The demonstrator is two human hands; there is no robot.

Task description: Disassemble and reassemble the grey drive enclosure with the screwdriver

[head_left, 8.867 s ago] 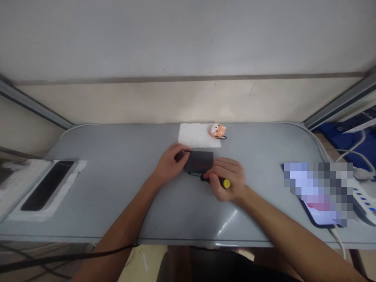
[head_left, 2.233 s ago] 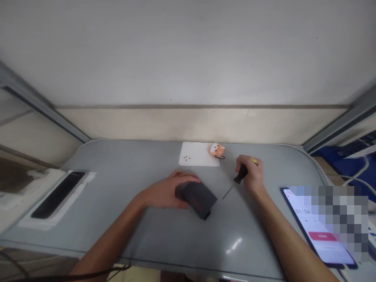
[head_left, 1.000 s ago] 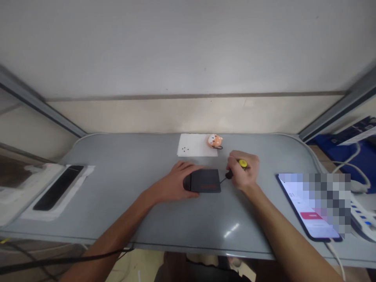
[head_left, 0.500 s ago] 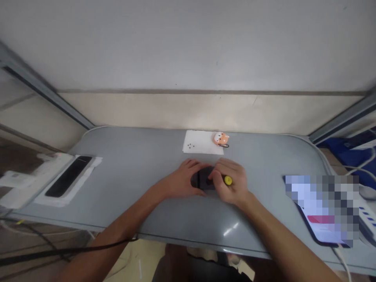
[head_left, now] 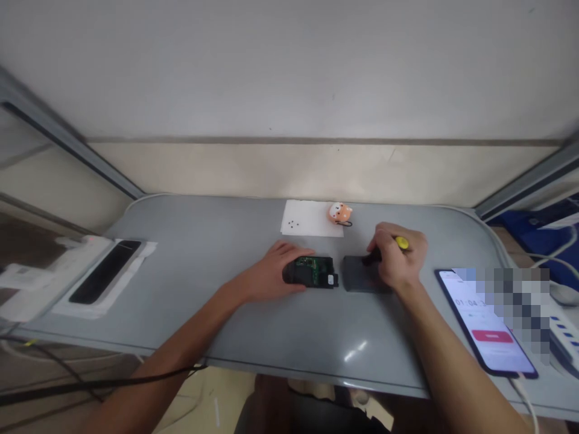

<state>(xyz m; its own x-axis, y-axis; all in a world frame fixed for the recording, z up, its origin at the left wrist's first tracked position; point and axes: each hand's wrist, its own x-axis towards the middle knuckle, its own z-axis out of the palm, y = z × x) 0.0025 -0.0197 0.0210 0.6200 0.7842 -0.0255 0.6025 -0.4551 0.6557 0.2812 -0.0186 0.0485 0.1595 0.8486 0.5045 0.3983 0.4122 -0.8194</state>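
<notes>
On the grey table, my left hand (head_left: 270, 276) is closed around the left end of a small black device (head_left: 314, 272), thumb on the near edge and fingers on the far edge. Its inside lies exposed, with a green circuit board and a small white label. Just to the right, separated by a narrow gap, is a flat dark cover (head_left: 357, 276). My right hand (head_left: 402, 259) is curled around a screwdriver with a yellow end cap (head_left: 401, 243). That hand is over the cover's right part; the tool's tip is hard to make out.
Behind the device lies white paper (head_left: 312, 226) with several tiny dark screw-like bits and an orange animal-shaped case (head_left: 339, 213). A lit phone (head_left: 493, 337) with a cable lies at right, beside a white power strip (head_left: 565, 331). Another dark phone (head_left: 106, 271) is at left.
The dark cover has come away from the device and moved right with my right hand, baring the circuit board. My left hand, with the device, has shifted slightly left.
</notes>
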